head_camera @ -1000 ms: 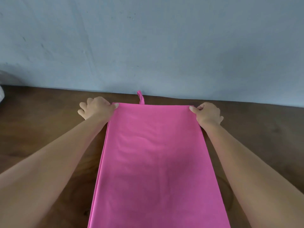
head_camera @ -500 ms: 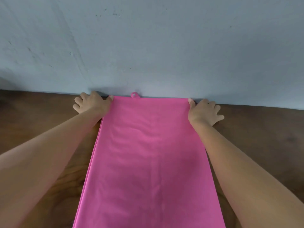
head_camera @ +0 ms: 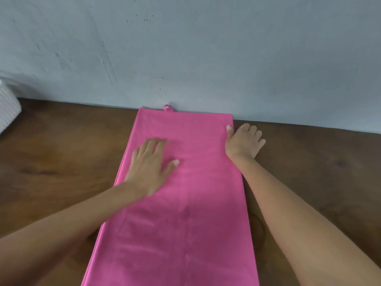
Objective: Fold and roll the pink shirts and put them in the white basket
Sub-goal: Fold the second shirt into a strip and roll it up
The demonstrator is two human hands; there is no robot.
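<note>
A pink shirt, folded into a long strip, lies flat on the wooden table, its far edge against the wall and a small pink loop sticking out there. My left hand lies flat on the cloth near its far left part, fingers spread and blurred. My right hand rests at the strip's far right edge, thumb on the cloth, fingers on the table beside it. A corner of the white basket shows at the far left edge.
A blue-grey wall rises directly behind the table's back edge. Bare brown wood lies on both sides of the strip.
Both hands let go of the far corners after laying the cloth's edge at the wall. My left hand slid onto the cloth, flat; my right hand relaxed beside the right edge.
</note>
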